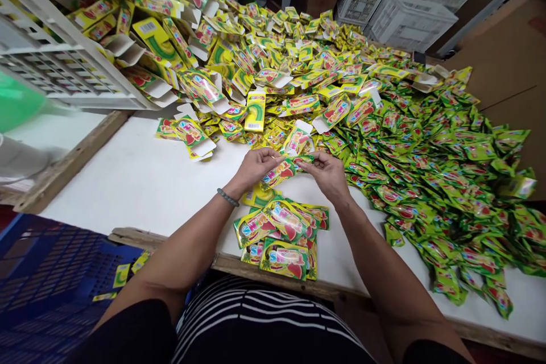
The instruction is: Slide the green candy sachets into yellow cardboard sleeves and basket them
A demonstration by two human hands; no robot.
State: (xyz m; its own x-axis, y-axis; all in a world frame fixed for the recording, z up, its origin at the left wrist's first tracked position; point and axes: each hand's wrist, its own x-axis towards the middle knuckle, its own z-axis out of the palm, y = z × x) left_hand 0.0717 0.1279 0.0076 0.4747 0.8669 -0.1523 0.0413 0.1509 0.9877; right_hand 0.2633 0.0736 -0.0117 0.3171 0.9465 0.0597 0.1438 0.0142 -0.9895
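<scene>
My left hand [256, 169], with a beaded bracelet on the wrist, is closed on a yellow-green printed carton [279, 174] with a watermelon picture. Opposite it, my right hand [327, 175] pinches a small green sachet [303, 160] at the carton's right end. Whether the sachet is partly inside the carton, I cannot tell. Just beyond my fingers lies another carton [297, 139] with its white flap up. Below my hands, several flat printed cartons [285, 259] form a loose pile near the table's front edge.
A large heap of yellow cartons [205, 88] spills from a tipped white crate [85, 77] at the left. Green sachets [409, 170] cover the right of the white table [140, 182]. A blue crate [55, 278] stands below left. White crates [412, 20] are stacked behind.
</scene>
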